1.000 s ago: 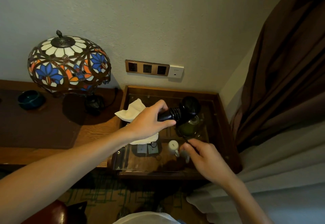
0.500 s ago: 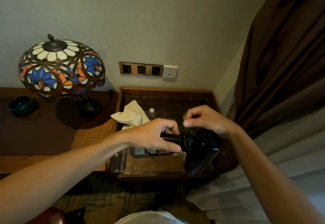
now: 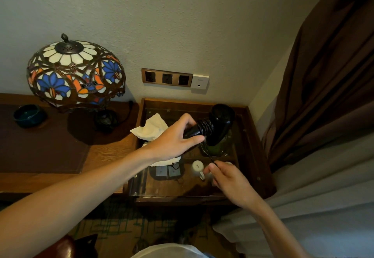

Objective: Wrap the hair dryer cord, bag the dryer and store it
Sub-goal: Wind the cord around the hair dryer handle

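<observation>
A black hair dryer (image 3: 219,123) hangs over the glass-topped side table (image 3: 251,152), nozzle pointing down and to the right. My left hand (image 3: 174,140) grips its handle, where several turns of black cord (image 3: 205,128) are wound. Below the dryer, my right hand (image 3: 226,176) pinches the loose end of the thin cord (image 3: 211,159) between thumb and fingertips. No bag shows in view.
A stained-glass lamp (image 3: 74,73) and a dark bowl (image 3: 28,114) stand on the desk at left. Crumpled white tissue (image 3: 151,128), a green glass jar (image 3: 216,148) and a small white cup (image 3: 197,166) are on or under the glass. Wall sockets (image 3: 167,78) sit behind; a brown curtain (image 3: 323,87) hangs right.
My right hand has swung from above the dryer down to below it, pulling the cord round the handle. My left hand has lifted the dryer back up towards the wall.
</observation>
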